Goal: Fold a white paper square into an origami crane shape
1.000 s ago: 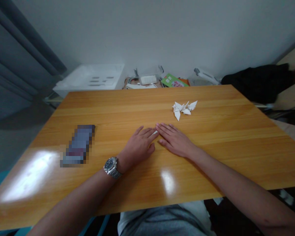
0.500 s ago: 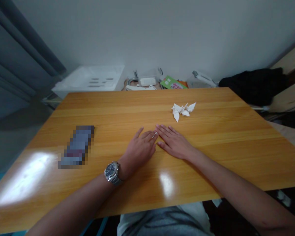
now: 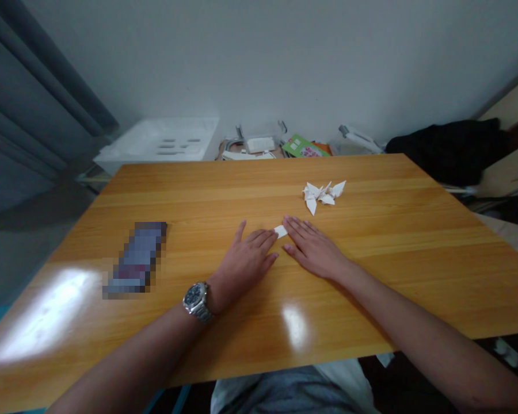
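A small piece of white paper [image 3: 281, 232] lies on the wooden table [image 3: 224, 195], its ends covered by my fingers. My left hand [image 3: 248, 256], below a silver wristwatch [image 3: 196, 301], rests flat with its fingertips on the paper's left end. Pressing at the right end are the outstretched fingers of my right hand [image 3: 313, 247]. Both palms face down, and neither hand grips anything. Beyond my right hand sit white folded-paper figures [image 3: 323, 195], pointed like origami cranes and close together.
A pixelated dark phone-like object [image 3: 138, 259] lies on the table's left side. Behind the far edge are a white plastic tray [image 3: 155, 138], a green booklet [image 3: 304, 146] and several odds and ends. Black fabric [image 3: 449, 149] is heaped at the back right.
My right hand has slid slightly to the right, away from my left hand. More of the white paper now shows between the fingertips.
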### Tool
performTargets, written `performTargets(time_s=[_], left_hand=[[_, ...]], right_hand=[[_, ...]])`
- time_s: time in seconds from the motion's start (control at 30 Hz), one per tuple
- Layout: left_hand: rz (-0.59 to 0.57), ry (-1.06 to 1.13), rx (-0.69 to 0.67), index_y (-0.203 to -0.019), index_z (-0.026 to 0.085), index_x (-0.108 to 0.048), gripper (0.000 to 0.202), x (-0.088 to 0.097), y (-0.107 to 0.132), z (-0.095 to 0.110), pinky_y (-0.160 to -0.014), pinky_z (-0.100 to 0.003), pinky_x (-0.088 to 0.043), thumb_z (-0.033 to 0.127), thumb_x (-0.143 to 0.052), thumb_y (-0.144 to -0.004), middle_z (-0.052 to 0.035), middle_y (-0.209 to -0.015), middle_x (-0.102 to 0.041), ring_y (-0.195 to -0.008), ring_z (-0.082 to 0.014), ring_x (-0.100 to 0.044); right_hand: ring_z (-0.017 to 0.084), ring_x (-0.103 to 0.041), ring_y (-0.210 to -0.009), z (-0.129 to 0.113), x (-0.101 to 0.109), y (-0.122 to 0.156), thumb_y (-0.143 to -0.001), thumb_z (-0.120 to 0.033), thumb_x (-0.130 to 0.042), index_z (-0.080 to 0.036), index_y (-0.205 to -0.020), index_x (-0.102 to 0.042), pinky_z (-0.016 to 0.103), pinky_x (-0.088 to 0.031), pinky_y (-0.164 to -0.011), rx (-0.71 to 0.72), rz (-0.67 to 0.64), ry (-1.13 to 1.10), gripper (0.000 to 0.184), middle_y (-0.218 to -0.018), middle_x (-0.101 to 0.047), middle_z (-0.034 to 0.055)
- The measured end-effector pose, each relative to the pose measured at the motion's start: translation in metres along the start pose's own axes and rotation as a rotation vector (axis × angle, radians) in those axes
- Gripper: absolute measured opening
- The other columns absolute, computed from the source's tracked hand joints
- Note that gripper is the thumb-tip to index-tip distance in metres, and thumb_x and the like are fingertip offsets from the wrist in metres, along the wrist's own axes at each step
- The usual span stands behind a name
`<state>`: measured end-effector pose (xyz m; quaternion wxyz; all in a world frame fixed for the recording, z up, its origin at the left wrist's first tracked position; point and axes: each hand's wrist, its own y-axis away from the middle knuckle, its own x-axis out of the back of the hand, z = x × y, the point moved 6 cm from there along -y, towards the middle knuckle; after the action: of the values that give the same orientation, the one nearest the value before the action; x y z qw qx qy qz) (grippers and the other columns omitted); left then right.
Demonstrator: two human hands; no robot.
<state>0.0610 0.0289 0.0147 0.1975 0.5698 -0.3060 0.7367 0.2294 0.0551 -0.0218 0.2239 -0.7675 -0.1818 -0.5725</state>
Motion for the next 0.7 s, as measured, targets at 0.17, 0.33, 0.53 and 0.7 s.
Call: performTargets(time_s=[0.17, 0.33, 0.53, 0.7], left_hand=[[0.002, 0.005, -0.006, -0.143, 0.017, -0.055, 0.041, 0.000, 0.001, -0.001, -0.129, -0.057, -0.010, 0.032, -0.044, -0.107, -0.0116, -0.146, -0.061, -0.139, -0.0258, -0.052], [-0.011, 0.056, 0.029, -0.142, 0.019, -0.057, 0.039, -0.001, -0.001, -0.005, -0.128, -0.055, -0.017, 0.031, -0.046, -0.106, -0.0105, -0.145, -0.061, -0.138, -0.0249, -0.052], [0.020, 0.111, 0.044, -0.139, 0.019, -0.059, 0.039, -0.003, -0.002, -0.011, -0.128, -0.055, -0.020, 0.031, -0.054, -0.103, -0.0098, -0.142, -0.062, -0.133, -0.0245, -0.056], [0.060, 0.153, 0.042, -0.128, 0.018, -0.064, 0.030, -0.002, -0.004, -0.014, -0.114, -0.046, -0.043, 0.031, -0.058, -0.101, -0.0090, -0.129, -0.068, -0.119, -0.0245, -0.063]], right_hand=[[0.025, -0.025, -0.157, 0.000, 0.000, 0.000, -0.108, -0.054, -0.030, -0.017, -0.164, -0.026, 0.049, -0.025, -0.128, 0.002, -0.003, -0.007, 0.068, -0.169, -0.028, 0.0120], [0.025, -0.027, -0.156, 0.001, 0.002, -0.001, -0.108, -0.053, -0.030, -0.016, -0.163, -0.030, 0.050, -0.026, -0.128, -0.002, -0.004, -0.042, 0.066, -0.168, -0.031, 0.0125], [0.025, -0.050, -0.143, 0.006, 0.017, -0.005, -0.107, -0.041, -0.044, -0.023, -0.151, -0.052, 0.048, -0.041, -0.120, 0.072, 0.121, -0.179, 0.048, -0.155, -0.054, 0.0099], [0.026, -0.066, -0.117, 0.003, 0.025, -0.004, -0.104, -0.030, -0.053, -0.023, -0.122, -0.074, 0.046, -0.054, -0.102, 0.140, 0.187, -0.246, 0.028, -0.128, -0.070, 0.0121]])
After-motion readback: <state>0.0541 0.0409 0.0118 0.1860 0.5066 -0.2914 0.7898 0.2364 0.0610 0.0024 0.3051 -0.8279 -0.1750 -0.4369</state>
